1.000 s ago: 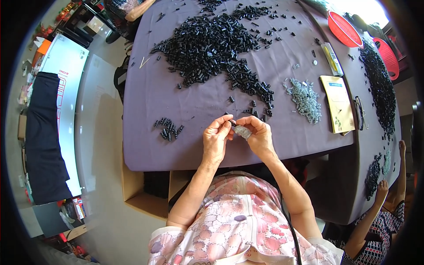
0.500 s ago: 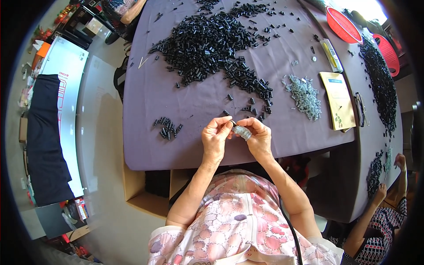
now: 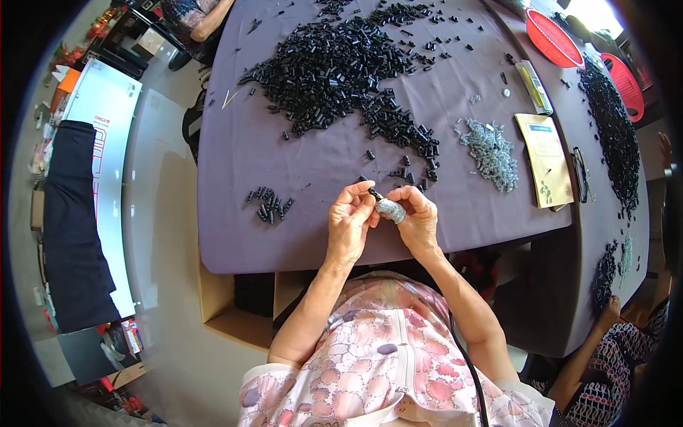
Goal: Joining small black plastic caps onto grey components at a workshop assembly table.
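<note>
My hands meet just above the table's near edge. Between the closed fingertips of my left hand (image 3: 348,219) is a small black cylindrical piece (image 3: 376,194). My right hand (image 3: 417,219) is closed against it from the other side, thumb and forefinger near the piece. A silvery-grey, speckled lump (image 3: 390,210) sits at my right thumb; whether it is worn or held I cannot tell. Loose black pieces (image 3: 267,204) lie in a small group left of my hands. Beyond them spreads a large heap of black pieces (image 3: 327,71). Small clear pieces (image 3: 491,156) form a pile to the right.
A yellow booklet (image 3: 543,160) and eyeglasses (image 3: 582,174) lie by the right edge of the purple-grey tablecloth (image 3: 249,156). Red baskets (image 3: 553,39) stand at the far right. A second table there bears more black pieces (image 3: 612,135), with another person's arm (image 3: 605,320) beside it.
More of the black piece shows above my left fingertips, and my hands have shifted slightly. At the right, the other person's raised hand has moved away from the clear pieces.
</note>
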The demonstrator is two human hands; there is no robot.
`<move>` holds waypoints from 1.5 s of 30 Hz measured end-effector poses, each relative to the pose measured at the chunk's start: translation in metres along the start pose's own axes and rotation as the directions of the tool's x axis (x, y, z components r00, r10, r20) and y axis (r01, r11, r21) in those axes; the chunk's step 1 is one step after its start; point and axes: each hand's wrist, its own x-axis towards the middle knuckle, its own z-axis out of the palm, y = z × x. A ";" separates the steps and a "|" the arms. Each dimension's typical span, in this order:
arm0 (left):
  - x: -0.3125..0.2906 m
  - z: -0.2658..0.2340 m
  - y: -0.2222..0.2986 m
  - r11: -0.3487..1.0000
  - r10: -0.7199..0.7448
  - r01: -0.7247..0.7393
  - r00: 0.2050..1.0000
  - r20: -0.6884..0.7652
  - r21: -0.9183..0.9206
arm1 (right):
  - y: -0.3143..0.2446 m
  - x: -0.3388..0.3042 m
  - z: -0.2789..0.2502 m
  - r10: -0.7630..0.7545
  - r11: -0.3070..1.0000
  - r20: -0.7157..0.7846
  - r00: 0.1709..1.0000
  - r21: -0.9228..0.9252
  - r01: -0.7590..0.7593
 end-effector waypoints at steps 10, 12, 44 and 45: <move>0.002 -0.007 -0.001 0.988 -0.133 0.136 0.990 0.048 -0.075 | -0.011 0.005 -0.007 -0.139 0.947 0.047 0.989 -0.286 0.147; 0.002 -0.010 0.000 0.986 -0.146 0.150 0.988 0.058 -0.073 | -0.012 0.006 -0.009 -0.140 0.934 0.105 0.985 -0.315 0.166; -0.011 0.002 0.011 0.953 -0.278 0.290 0.952 0.130 -0.082 | -0.034 0.014 -0.022 -0.038 0.961 0.410 0.911 -0.235 0.146; -0.011 0.002 0.011 0.954 -0.278 0.290 0.952 0.129 -0.082 | -0.035 0.013 -0.021 -0.018 0.966 0.393 0.919 -0.230 0.118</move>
